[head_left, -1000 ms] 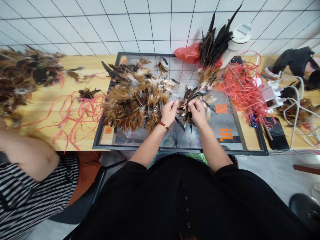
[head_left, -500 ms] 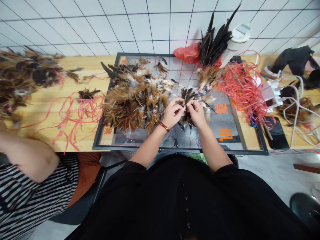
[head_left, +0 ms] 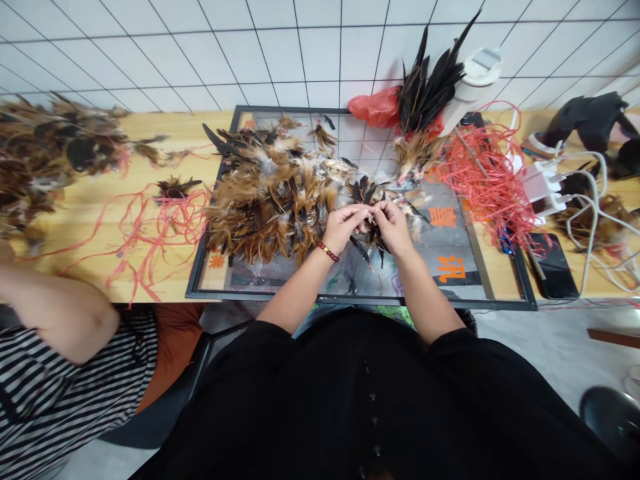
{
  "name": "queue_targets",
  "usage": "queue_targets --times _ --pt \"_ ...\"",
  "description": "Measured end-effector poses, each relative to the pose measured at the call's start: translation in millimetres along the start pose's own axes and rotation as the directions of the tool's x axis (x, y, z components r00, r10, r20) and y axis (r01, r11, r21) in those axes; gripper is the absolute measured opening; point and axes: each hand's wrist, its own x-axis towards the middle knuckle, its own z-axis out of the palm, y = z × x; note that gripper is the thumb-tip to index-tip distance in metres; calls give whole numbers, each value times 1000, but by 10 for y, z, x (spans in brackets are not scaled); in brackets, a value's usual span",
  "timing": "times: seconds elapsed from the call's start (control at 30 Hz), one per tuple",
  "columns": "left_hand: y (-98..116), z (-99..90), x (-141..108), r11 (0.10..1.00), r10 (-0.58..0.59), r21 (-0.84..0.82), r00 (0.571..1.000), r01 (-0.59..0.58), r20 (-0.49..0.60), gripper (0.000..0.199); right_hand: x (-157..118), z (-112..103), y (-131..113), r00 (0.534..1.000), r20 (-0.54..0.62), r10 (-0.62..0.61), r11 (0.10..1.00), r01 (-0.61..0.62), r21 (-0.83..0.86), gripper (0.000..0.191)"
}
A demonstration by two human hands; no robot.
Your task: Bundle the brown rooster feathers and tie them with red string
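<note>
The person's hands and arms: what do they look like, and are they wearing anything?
The left hand and right hand wear no gloves. A dark red beaded bracelet with a gold-coloured bit circles the left wrist; no bracelet shows on the right. Black sleeves stop short, leaving both forearms bare.

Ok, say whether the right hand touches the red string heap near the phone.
Apart: the head view shows orange lettering between the right hand and the string heap.

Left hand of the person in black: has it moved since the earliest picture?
Yes: against the black frame, the left hand has shifted its fingers right, nearer the right hand; the wrist bracelet has barely moved.
</note>
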Motion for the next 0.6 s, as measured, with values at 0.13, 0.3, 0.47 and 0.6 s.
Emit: queue_targets --times 0.13,0.3,0.47,0.6 --pt "14 14 24 978 -127 -163 992 126 10 40 -9 -3 -23 1000 14 2 1000 -2 -21 36" --pt "137 19 25 885 -305 -362 952 292 21 29 -9 -9 -46 1000 -24 -16 1000 17 9 44" --pt "161 2 31 871 -298 -406 954 276 8 28 -12 -1 -91 998 -60 -18 999 21 50 47" --pt "65 21 41 959 -218 -196 975 205 -44 22 -46 -1 -175 979 -91 -180 983 175 -60 38"
